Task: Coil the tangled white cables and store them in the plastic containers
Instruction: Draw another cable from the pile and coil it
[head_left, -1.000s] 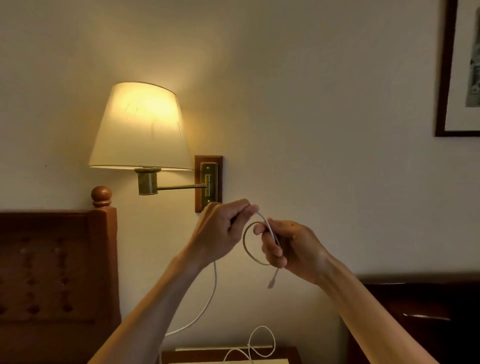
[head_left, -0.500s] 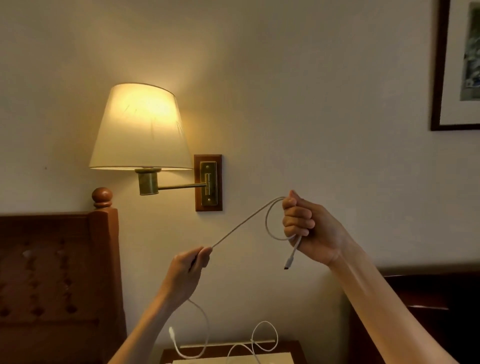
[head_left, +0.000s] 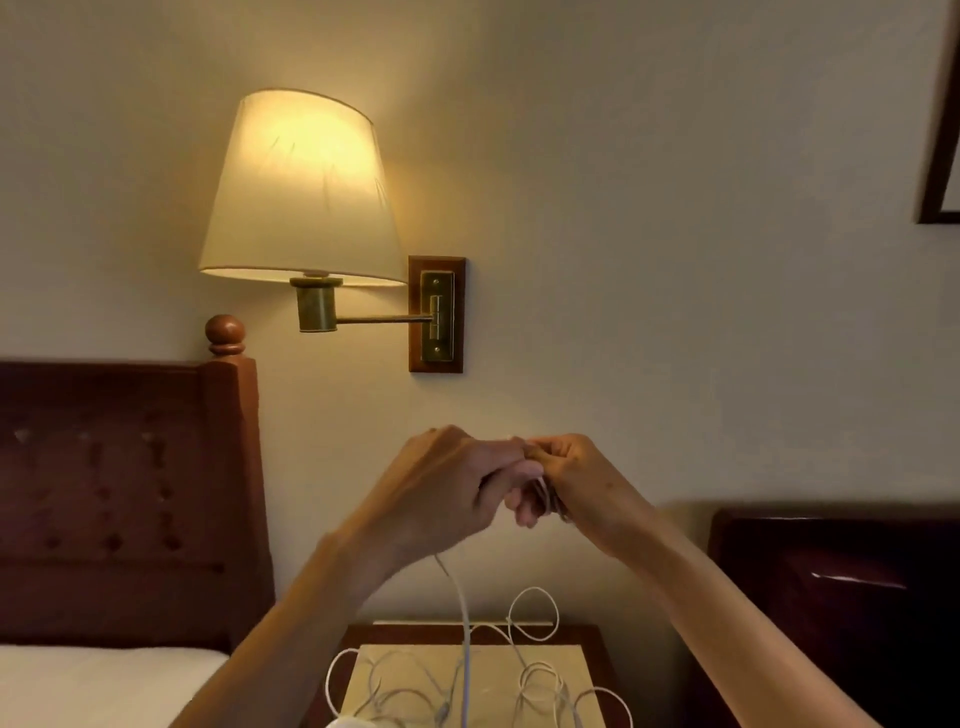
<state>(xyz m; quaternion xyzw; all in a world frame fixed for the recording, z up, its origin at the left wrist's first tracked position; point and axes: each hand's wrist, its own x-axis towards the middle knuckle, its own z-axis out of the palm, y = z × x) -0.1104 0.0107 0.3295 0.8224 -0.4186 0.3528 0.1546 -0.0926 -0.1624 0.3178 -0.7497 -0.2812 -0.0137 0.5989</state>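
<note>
— Up in front of the wall, below the lit wall lamp (head_left: 301, 187), what are the two hands doing?

— They meet at chest height. The left hand (head_left: 447, 483) and the right hand (head_left: 576, 483) touch at the fingertips, both with fingers curled, and the white cable (head_left: 543, 493) shows between them as a few pale strands.

— So what is each grip on?

— The right hand's grip is curled round the small bunch of cable loops; strands run across its fingers. The left hand's grip is curled too, pressed against the right, and the cable drops out from under its palm, so it pinches the cable as well, though the exact fingers are blurred.

— Where does the cable go from there?

— Straight down from under the left hand to the tabletop (head_left: 571, 660) of the bedside stand, where it joins a tangle of white cables (head_left: 535, 680) lying in loose loops. One loop stands up against the wall behind the stand.

— Anything else nearby?

— A wooden headboard (head_left: 130, 493) and a strip of white bed (head_left: 93, 686) on the left, dark furniture (head_left: 841, 597) on the right, and the corner of a picture frame (head_left: 940, 156) at the upper right.
</note>
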